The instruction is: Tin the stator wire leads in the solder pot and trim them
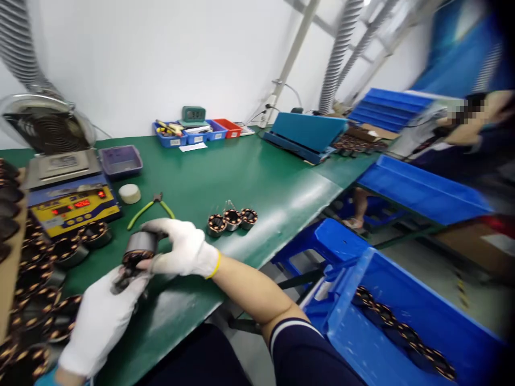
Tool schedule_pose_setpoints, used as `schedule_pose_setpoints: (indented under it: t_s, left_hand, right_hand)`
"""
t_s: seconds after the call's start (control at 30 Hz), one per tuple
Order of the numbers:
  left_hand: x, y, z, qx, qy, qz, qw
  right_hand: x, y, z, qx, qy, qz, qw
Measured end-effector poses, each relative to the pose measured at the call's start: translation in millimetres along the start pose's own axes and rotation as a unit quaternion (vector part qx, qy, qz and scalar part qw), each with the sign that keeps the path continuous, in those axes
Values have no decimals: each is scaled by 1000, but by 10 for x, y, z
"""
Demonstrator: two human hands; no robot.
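My right hand (pixel 179 249), in a white glove with a yellow cuff edge, grips a motor stator (pixel 140 244) with a grey metal body and copper windings. Just below it, my gloved left hand (pixel 107 316) is closed around a blurred grey and dark piece (pixel 119 281) that looks like another stator; the fingers hide much of it. Green-handled cutting pliers (pixel 151 210) lie on the table beyond my hands. Three stators (pixel 232 220) stand together to the right. Many more stators (pixel 38 305) crowd the table's left side.
Behind the left stators is a yellow-and-blue device (pixel 76 203) with red digits. A round white block (pixel 129 193) and purple bin (pixel 120 161) sit nearby on the green table (pixel 193 182). A blue crate (pixel 434 300) with stators stands at right, near a stool (pixel 341 241). Another person's arm (pixel 478 120) shows.
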State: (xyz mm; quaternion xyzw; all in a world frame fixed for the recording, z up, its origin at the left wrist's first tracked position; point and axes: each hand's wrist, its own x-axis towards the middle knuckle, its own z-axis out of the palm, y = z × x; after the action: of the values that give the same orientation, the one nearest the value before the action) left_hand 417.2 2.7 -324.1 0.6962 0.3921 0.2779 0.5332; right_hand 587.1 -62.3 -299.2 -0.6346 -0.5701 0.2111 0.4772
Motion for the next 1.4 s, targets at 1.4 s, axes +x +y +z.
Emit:
schedule_pose_setpoints:
  t_s: [1.4]
  left_hand:
    - [-167,87,77,-150,146,5,978]
  right_hand:
    - [-1,125,304,179,129,58,974]
